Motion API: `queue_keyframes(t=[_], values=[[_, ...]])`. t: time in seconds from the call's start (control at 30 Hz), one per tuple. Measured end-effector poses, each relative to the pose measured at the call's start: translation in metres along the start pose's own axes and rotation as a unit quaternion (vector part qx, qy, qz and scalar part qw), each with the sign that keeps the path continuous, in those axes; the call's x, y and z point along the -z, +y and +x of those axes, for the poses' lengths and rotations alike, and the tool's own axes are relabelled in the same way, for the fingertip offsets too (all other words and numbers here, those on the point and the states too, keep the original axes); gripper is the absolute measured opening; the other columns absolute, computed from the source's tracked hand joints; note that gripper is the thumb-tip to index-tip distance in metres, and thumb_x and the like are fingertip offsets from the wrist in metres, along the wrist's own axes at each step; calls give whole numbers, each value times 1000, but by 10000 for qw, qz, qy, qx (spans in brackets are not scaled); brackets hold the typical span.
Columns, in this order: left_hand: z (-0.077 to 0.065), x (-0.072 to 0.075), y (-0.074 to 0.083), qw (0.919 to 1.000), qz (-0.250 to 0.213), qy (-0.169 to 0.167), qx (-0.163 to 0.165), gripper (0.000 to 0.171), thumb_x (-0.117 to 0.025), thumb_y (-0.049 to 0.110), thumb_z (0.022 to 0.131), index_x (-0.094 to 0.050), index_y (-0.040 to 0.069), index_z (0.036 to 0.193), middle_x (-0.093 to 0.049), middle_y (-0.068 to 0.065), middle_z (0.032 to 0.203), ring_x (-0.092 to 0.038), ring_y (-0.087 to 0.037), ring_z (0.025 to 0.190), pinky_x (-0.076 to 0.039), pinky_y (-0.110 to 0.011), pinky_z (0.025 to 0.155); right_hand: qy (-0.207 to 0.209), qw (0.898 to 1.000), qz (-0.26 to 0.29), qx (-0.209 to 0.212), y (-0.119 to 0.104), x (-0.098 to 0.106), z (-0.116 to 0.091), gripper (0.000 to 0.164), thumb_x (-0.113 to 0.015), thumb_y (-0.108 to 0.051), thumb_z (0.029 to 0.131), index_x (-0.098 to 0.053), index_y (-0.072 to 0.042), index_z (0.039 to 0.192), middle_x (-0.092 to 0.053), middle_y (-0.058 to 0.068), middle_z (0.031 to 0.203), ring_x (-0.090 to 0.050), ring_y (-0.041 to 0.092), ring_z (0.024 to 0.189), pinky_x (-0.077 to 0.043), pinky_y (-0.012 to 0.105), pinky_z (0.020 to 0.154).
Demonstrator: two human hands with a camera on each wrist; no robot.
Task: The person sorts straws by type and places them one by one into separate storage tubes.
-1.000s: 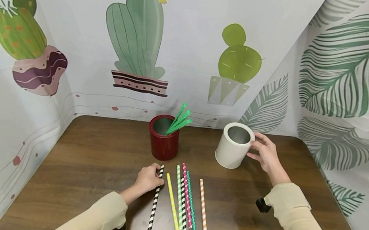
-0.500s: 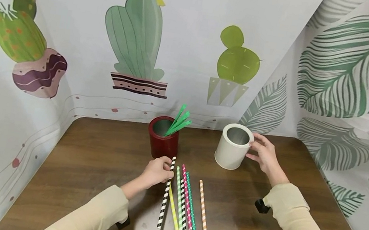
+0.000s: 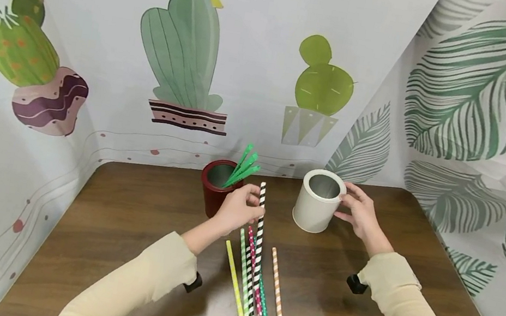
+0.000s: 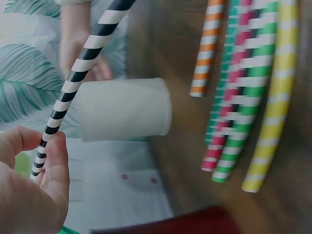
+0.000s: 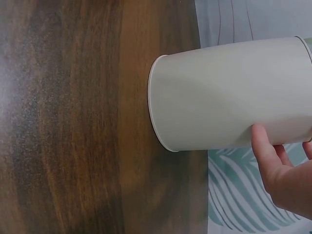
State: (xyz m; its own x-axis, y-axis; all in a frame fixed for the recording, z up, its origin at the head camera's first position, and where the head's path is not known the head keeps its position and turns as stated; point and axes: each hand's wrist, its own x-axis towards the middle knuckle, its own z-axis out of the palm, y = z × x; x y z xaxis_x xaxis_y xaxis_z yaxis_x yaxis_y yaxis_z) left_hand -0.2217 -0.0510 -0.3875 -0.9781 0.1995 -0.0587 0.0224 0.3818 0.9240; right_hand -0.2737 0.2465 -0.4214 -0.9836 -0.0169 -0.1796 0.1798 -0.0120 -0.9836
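My left hand (image 3: 240, 208) pinches a black-and-white striped paper straw (image 3: 257, 269) near its upper end, in front of the red can (image 3: 212, 196). The left wrist view shows the held straw (image 4: 73, 83) between thumb and fingers. At the right, my right hand (image 3: 359, 212) touches the side of a white can (image 3: 311, 211) with spread fingertips; the can stands upright. From the right wrist, one fingertip is seen against the wall of the white can (image 5: 229, 92). Green straws (image 3: 243, 167) stick out of the red can.
Loose straws lie on the brown table (image 3: 132, 227): a yellow one (image 3: 236, 288), a light green one (image 3: 243, 267), a pink one (image 3: 258, 303), a teal one (image 3: 264, 303), an orange-striped one (image 3: 277, 300) and another black-and-white one. A patterned cloth (image 3: 266, 72) hangs behind.
My left hand has lifted the black-and-white straw off the table at the left and carried it right and forward, over the other straws. The right hand stays at the white can.
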Motion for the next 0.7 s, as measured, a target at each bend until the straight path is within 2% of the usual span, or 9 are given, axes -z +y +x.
queue_keyframes(t=[0.13, 0.3, 0.5, 0.7], values=[[11, -2, 20, 9991, -343, 174, -191, 43, -61, 6, 77, -48, 5, 118, -61, -13, 95, -59, -11, 60, -51, -25, 56, -33, 10000, 43, -34, 1, 1, 1, 55, -48, -14, 90, -25, -12, 140, -42, -7, 102, -47, 9, 88, -51, 34, 76], [25, -4, 38, 9946, -830, 533, -318, 42, -59, 3, 77, -48, 5, 117, -61, -13, 93, -58, -8, 59, -51, -24, 55, -94, 9999, 69, -26, 2, 2, 1, 55, -47, -14, 90, -24, -13, 140, -42, -7, 103, -46, 9, 89, -51, 35, 77], [39, -10, 56, 9843, -1330, 1017, -553, 41, -57, 1, 76, -47, 3, 116, -57, -10, 88, -56, -7, 57, -50, -21, 53, -215, 9996, 199, -28, 3, 3, 1, 56, -47, -16, 91, -22, -14, 141, -41, -6, 106, -45, 9, 92, -49, 40, 81], [48, -18, 72, 9725, -1489, 1534, -925, 36, -56, 2, 77, -48, 3, 112, -58, -11, 92, -57, -12, 58, -51, -24, 55, -257, 9992, 311, -7, 3, 3, -1, 55, -46, -16, 92, -22, -15, 141, -41, -7, 106, -43, 11, 95, -46, 44, 84]])
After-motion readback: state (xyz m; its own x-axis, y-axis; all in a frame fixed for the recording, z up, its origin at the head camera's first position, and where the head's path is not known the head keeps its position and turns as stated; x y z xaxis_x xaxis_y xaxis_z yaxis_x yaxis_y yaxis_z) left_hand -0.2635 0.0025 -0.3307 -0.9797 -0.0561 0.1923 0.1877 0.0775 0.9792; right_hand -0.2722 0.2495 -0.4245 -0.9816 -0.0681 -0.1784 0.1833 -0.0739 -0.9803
